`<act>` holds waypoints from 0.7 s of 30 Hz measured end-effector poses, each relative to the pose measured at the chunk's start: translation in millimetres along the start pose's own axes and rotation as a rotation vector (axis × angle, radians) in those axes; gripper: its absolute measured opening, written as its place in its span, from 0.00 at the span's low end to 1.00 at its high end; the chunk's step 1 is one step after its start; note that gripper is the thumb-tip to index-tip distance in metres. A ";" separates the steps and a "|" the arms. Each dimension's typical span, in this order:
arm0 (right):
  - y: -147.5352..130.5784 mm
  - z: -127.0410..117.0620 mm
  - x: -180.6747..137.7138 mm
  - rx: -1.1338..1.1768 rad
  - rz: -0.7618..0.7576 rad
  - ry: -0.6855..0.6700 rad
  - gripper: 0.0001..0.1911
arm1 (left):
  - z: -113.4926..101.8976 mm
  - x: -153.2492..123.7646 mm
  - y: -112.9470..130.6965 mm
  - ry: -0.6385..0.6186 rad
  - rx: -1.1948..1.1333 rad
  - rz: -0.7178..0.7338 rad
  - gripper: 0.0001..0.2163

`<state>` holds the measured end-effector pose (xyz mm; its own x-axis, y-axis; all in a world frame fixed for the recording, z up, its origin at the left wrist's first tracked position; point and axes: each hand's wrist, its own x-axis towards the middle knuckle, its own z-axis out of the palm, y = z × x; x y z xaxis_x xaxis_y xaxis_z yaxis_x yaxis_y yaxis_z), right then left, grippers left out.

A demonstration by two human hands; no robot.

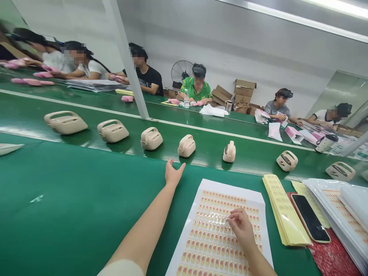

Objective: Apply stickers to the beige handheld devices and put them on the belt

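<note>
Your right hand [243, 230] pinches over the sticker sheet [254, 198]; your left hand [174, 175] reaches out, empty, near a beige box [187, 146].
Nearest you, the sheet lies on the green table [86, 214], stickers [211, 253] filling most rows, so plenty looks left, though the top row stops short at its right end. Your right thumb and fingertips meet; whether a sticker sits between them, I cannot tell. Your left thumb and fingers spread apart, just short of the box, which stands beyond the sheet in a spaced-out row. How many boxes are done is unclear. Farther off, co-workers [152, 79] sit along the other side.
</note>
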<state>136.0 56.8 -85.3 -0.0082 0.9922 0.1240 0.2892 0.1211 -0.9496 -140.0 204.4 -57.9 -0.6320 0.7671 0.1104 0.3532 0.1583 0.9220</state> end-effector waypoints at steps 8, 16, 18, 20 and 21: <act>-0.3 1.9 -4.6 -0.030 0.006 -0.124 0.11 | 27.2 38.5 35.1 0.008 0.028 -0.043 0.37; -4.9 5.6 -5.2 -0.038 -0.006 -0.115 0.11 | 36.5 62.7 59.8 0.024 -0.117 -0.137 0.14; -5.5 5.6 -4.4 -0.035 -0.008 -0.114 0.10 | 35.6 61.1 65.5 -0.003 -0.188 -0.165 0.13; -4.3 5.4 -3.4 -0.021 -0.008 -0.098 0.10 | 30.8 53.7 71.4 -0.040 -0.277 -0.194 0.12; -2.9 5.0 -2.6 -0.010 -0.008 -0.103 0.11 | 26.5 47.7 74.4 -0.061 -0.330 -0.209 0.12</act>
<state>130.3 54.0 -84.3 -0.1083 0.9890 0.1008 0.2983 0.1291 -0.9457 -125.6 269.3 6.1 -0.6208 0.7768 -0.1056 -0.0258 0.1144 0.9931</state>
